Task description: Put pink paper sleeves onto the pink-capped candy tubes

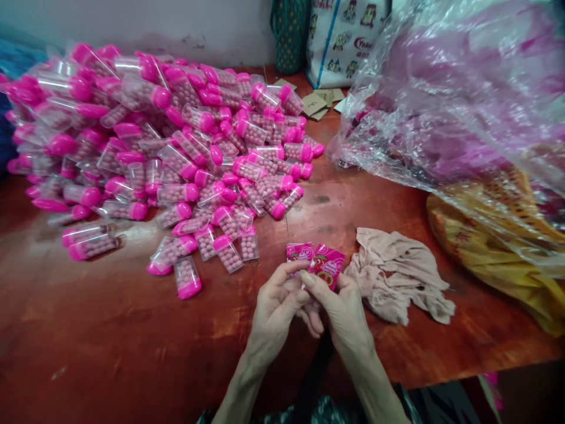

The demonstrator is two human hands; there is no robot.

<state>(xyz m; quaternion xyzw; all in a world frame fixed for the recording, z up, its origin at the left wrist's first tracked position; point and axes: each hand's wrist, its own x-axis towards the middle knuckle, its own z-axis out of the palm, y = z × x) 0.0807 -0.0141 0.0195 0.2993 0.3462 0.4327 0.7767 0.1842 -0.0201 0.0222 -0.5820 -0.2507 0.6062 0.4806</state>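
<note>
My left hand (276,303) and my right hand (346,303) are close together near the table's front edge, fingertips almost meeting. Small glossy pink printed labels (327,265) with a cartoon picture and rings stick up from my right hand, pinched between thumb and fingers. Another pink printed piece, seemingly a small stack of labels (299,251), shows just beyond my left fingertips, and my left fingers are curled closed beside it. Whatever lies between the two thumbs is partly hidden. A crumpled beige cloth (397,277) lies just right of my right hand.
A large heap of clear, pink-capped tubes filled with small pink balls (185,147) covers the left and back. Clear plastic bags (441,100) and a yellow bag (485,253) bulge at right. Cardboard pieces (315,104), a white printed bag (339,47) and a green holder (288,38) stand behind.
</note>
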